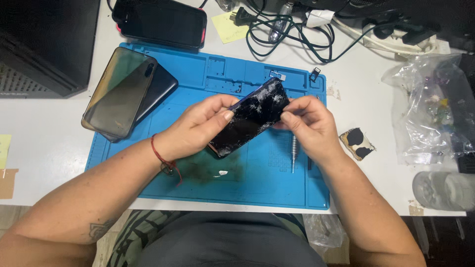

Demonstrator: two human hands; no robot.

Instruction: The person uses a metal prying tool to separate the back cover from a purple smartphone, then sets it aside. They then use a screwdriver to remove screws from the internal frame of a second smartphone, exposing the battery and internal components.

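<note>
Head view: I note the left hand (198, 129) and right hand (310, 124) each clenched on an end of the cracked phone (250, 120), held tilted above the blue mat (148, 163) on the table (44, 143). Step judged: inspection; next calls for steady edge work. Clear bag (429, 111) holds small parts, indistinct

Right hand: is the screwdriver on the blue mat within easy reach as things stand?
Probably yes. The screwdriver lies bare on the blue mat just below the right hand, nothing between them. But that hand and the left hand both grip the cracked phone, so it must let go first.
</note>
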